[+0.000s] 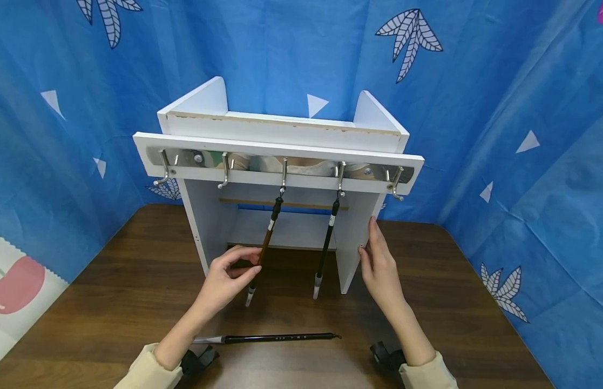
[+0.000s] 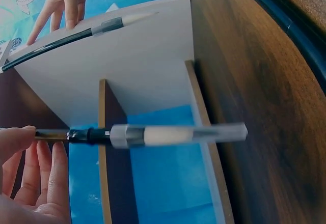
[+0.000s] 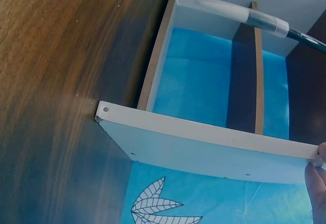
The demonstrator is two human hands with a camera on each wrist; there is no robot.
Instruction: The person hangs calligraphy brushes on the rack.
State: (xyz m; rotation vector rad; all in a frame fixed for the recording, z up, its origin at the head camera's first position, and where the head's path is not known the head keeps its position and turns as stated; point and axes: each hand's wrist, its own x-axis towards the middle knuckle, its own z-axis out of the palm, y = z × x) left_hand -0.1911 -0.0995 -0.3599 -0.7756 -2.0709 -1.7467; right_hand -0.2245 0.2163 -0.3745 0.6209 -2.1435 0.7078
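Note:
A brown-handled calligraphy brush [image 1: 269, 237] with a clear cap over its bristles hangs by its loop from the middle hook [image 1: 284, 173]. My left hand [image 1: 227, 275] pinches its handle between thumb and fingers; the capped tip [image 2: 178, 135] sticks out beyond them in the left wrist view. To its right a black calligraphy brush [image 1: 327, 243] dangles from another hook [image 1: 341, 175], also capped. With fingers fairly straight, my right hand [image 1: 381, 270] rests against the right side panel [image 1: 357, 243] of the white rack.
A third, black brush [image 1: 282, 337] lies across the brown table [image 1: 136, 302] in front of the rack. Other hooks, one of them at the far left [image 1: 164, 167], line the metal strip. Blue patterned cloth [image 1: 291, 48] surrounds the table.

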